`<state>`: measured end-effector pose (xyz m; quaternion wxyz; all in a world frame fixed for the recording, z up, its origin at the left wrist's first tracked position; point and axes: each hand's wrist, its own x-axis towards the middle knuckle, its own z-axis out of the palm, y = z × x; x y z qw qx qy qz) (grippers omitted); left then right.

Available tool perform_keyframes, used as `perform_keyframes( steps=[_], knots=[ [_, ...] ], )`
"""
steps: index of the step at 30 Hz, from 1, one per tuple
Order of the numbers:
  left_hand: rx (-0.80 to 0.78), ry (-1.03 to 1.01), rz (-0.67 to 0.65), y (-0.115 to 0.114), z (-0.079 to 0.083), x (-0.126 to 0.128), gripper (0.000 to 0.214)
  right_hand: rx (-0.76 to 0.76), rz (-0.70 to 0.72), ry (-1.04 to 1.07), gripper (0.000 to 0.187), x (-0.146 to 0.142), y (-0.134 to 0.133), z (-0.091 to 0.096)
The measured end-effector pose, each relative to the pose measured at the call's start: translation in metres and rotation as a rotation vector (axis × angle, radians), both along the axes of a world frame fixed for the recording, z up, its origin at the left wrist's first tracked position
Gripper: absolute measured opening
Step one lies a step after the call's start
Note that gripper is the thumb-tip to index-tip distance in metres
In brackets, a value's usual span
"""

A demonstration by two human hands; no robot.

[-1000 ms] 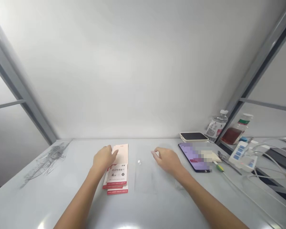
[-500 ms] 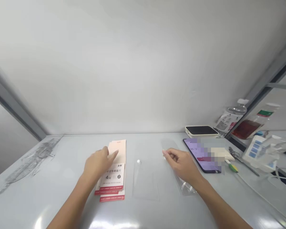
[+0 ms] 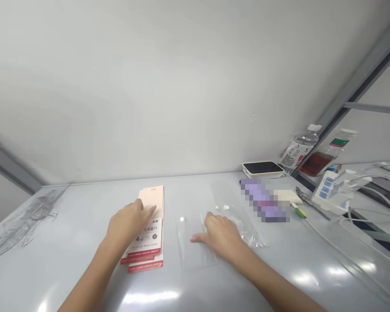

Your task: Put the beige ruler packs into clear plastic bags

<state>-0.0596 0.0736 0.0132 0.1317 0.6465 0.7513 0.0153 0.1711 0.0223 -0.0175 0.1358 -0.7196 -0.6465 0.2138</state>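
Note:
My left hand (image 3: 127,222) lies flat, fingers stretched out, on a stack of pink-and-red card packets (image 3: 147,234) with printed labels. My right hand (image 3: 218,235) rests palm down with fingers spread on a clear plastic sleeve (image 3: 195,242) lying flat on the grey table (image 3: 68,242). A second clear sleeve (image 3: 237,216) with a small white dot lies just right of that hand, partly under the wrist. Neither hand lifts anything.
A phone with a lit screen (image 3: 263,201) and a cream-cased device (image 3: 262,169) lie at the right rear. Two bottles (image 3: 299,151), a pale block (image 3: 287,197), scissors (image 3: 307,201), a white box and cables (image 3: 360,208) crowd the far right. A crumpled clear bag (image 3: 22,221) lies left.
My right hand has come down and leftward from beside the phone onto the clear sleeve, its fingers now spread flat. The left hand has stayed on the packets. The view has shifted.

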Motion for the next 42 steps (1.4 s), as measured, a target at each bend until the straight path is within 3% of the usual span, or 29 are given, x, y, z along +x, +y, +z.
perform_keyframes(
  steps=[6,10,12,16,20,26,29,33,36,39,42],
  knots=[
    [0.053,-0.031,-0.020,0.001,0.002,0.001,0.049,-0.040,0.168,0.409,0.025,0.010,-0.010,0.010],
    [0.053,-0.079,-0.029,0.003,0.001,-0.001,0.049,0.019,0.269,0.699,0.029,0.034,-0.007,0.033],
    [0.049,-0.079,-0.017,0.003,0.000,-0.002,0.049,0.084,0.208,0.845,0.030,0.053,0.000,0.041],
    [0.002,-0.036,0.084,0.003,0.001,-0.007,0.056,0.079,-0.045,0.815,0.027,0.091,0.016,0.036],
    [-0.109,-0.053,0.123,0.003,0.001,-0.010,0.059,-0.083,-0.151,0.742,0.055,0.107,0.025,0.017],
    [-0.152,-0.051,0.097,0.007,-0.003,-0.015,0.048,-0.098,-0.174,0.727,0.022,0.100,0.028,0.013],
    [-0.126,-0.099,0.138,0.009,-0.005,-0.020,0.048,0.022,-0.133,0.861,0.023,0.099,0.026,0.022],
    [-0.085,-0.230,0.189,0.011,-0.008,-0.027,0.058,0.177,-0.153,1.095,0.038,0.095,0.021,0.031],
    [-0.071,-0.325,0.208,0.014,-0.006,-0.032,0.057,0.225,-0.172,1.179,0.041,0.085,0.017,0.031],
    [-0.045,-0.531,0.202,0.016,0.004,-0.034,0.045,0.207,-0.157,1.201,0.044,0.067,0.012,0.028],
    [0.076,-0.909,0.098,0.010,0.015,-0.023,0.041,0.234,-0.128,1.177,0.051,0.046,0.005,0.024]
  ],
)
